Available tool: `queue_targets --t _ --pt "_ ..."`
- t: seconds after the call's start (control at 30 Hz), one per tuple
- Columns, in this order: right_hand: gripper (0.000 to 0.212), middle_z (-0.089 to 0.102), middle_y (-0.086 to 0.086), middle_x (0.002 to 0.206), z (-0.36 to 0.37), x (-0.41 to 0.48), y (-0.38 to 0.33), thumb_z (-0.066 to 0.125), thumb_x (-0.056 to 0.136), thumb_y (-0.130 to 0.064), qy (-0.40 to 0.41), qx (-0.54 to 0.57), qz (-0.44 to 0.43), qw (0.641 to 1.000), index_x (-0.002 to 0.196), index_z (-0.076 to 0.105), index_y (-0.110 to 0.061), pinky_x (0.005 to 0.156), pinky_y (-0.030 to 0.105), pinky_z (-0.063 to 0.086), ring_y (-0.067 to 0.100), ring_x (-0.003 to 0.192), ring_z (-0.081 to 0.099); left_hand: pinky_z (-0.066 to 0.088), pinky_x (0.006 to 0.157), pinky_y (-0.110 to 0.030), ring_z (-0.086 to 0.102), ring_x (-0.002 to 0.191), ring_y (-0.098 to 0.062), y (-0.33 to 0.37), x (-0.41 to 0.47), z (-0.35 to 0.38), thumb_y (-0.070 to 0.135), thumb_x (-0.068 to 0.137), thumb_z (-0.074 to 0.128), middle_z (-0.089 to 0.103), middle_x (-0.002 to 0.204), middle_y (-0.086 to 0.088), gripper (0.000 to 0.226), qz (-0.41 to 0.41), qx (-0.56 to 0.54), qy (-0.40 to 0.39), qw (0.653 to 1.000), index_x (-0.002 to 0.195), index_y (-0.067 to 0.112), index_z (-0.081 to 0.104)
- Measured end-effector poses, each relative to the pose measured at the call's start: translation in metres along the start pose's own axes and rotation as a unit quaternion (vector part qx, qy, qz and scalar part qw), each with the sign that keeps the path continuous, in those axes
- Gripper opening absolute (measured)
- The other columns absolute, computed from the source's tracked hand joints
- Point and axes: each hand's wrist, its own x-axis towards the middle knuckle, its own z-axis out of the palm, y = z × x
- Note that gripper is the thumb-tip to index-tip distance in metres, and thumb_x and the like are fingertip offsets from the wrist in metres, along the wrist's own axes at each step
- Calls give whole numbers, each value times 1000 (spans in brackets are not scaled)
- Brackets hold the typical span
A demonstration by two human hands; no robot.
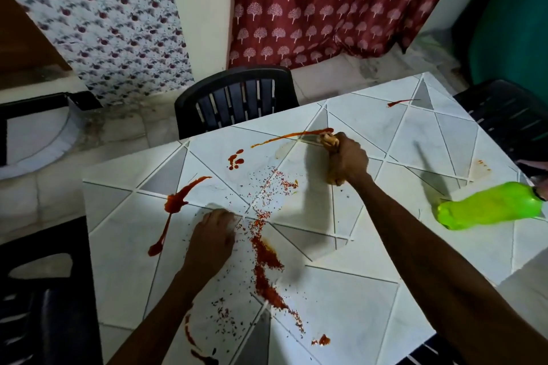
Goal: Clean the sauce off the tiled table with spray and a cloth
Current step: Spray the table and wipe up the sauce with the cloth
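Green bottle (489, 206), lying, top cropped, contents unseen; right hand (348, 161) fingers gripping cloth (329, 141); left hand (212, 238) fingers indeterminate.

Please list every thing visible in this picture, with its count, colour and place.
table: one, white and grey tiles, middle
sauce: several smears, red, across the table
cloth: one, yellowish, far middle of the table
bottle: one, bright green, lying at the table's right edge
chairs: three, black, far, left and right of the table
curtain: one, maroon with pale trees, behind
printed panel: one, white with dark-red print, upper left
left-hand grip: one, rests on the table beside sauce
right-hand grip: one, holds the cloth
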Motion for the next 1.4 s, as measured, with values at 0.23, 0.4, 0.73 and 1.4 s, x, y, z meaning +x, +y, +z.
queue_targets --t 0.23,0.4,0.73,1.4 --pt "54 68 8 123 51 -23 -47 67 92 -32 -45 -58 -147 986 143 47 -33 85 36 50 33 108 67 37 113 -47 44 135 -30 -15 -5 4 27 97 56 51 143 -12 45 -20 -7 15 1000 138 9 53" --pt "61 66 0 134 76 -95 -71 63 95 -34 -98 -19 -300 949 150 40 -44 81 31 53 27 103 70 37 112 -45 47 131 -32 -14 -9 4 16 95 59 54 138 -15 40 -35 -44 33 998 134 5 56" --pt "63 68 0 129 87 -176 -36 72 87 -27 -166 -38 -411 895 146 49 -31 83 38 59 23 104 69 28 107 -31 50 128 -31 -17 -18 1 12 97 57 57 133 -15 33 -29 -71 47 996 129 4 59" --pt "44 70 2 125 39 -19 -114 65 92 -20 -129 -29 -269 954 133 61 -36 81 29 43 29 113 65 34 114 -40 41 136 -28 -23 -13 3 18 98 54 48 144 -13 45 -75 -84 41 993 141 6 48"
